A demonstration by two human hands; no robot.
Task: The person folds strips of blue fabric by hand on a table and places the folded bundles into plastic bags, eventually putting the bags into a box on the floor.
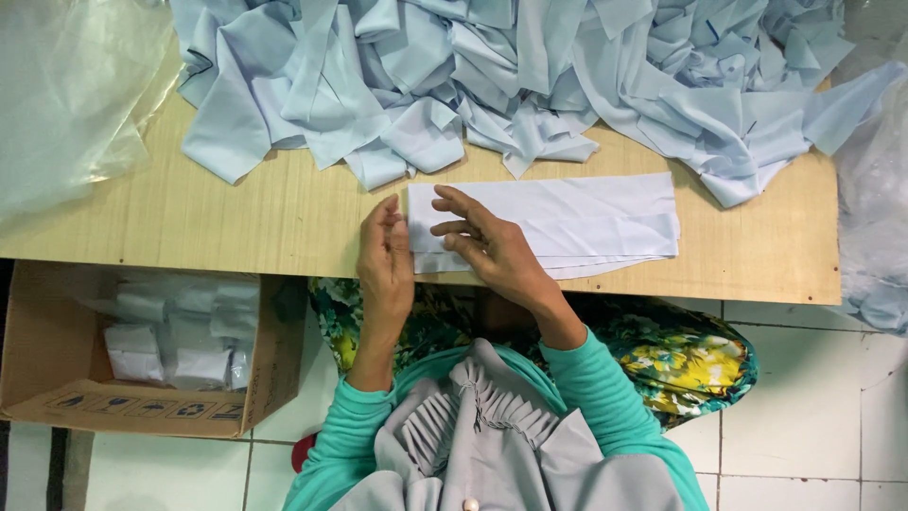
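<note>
A stack of pale fabric strips [558,222] lay flat on the wooden table [236,222], at its near edge. The left hand [385,255] stood open against the stack's left end; the right hand [482,241] rested spread on top, gripping nothing. The cloth looked light, limp, and best gripped at its ends. One stack showed, its layers uncountable; one loose heap of fabric pieces [492,76] lay beyond it.

An open brown cardboard box [142,397] stands on the tiled floor at lower left, partly under the table edge. Its front flap carries a row of small dark printed symbols. Inside lie several white wrapped packets [175,341] in clear film, stacked loosely. A clear plastic bag [66,85] rests on the table's upper left corner. Another clear plastic bag [875,218] hangs at the right edge.
</note>
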